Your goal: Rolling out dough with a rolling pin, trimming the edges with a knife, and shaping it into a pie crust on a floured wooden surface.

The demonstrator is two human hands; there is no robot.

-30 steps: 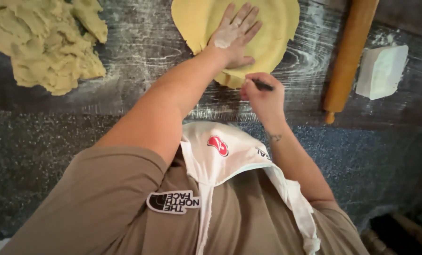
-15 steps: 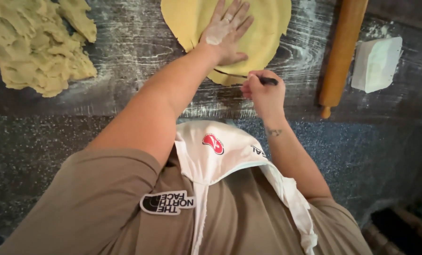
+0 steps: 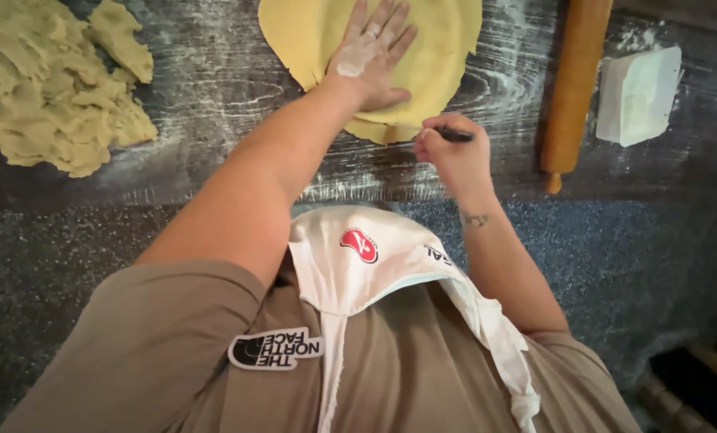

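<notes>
A flat round sheet of yellow dough (image 3: 438, 48) lies on a floured dark wooden board (image 3: 214, 88). My left hand (image 3: 370, 56), dusted with flour and wearing a ring, rests flat on the sheet with fingers spread. My right hand (image 3: 454, 156) sits at the near edge of the sheet, closed around a small dark-handled knife (image 3: 453, 135). The tip points at the dough's rim. The blade itself is mostly hidden by my fingers.
A large rough heap of yellow dough scraps (image 3: 54, 88) lies at the left of the board. A wooden rolling pin (image 3: 575, 80) lies to the right of the sheet, with a white block (image 3: 639, 92) beyond it. A white apron (image 3: 358, 265) hangs over my chest.
My head has shifted a little, so everything sits slightly differently in the view. My left hand stays flat on the dough and my right hand stays at its near edge with the knife.
</notes>
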